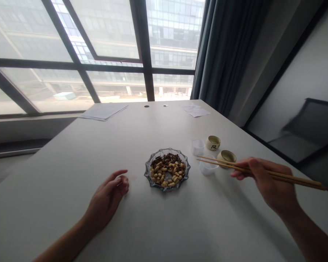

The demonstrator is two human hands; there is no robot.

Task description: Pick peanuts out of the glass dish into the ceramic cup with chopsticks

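While the right hand (273, 182) pinches chopsticks (306, 181) in its grip near the front clear cup (208, 169), a low sweep could topple it; left hand (106, 200) loosely spread, seemingly empty.

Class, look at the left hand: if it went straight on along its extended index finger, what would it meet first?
The left hand would probably meet the glass dish at its left edge, though its height is unclear and it might pass over.
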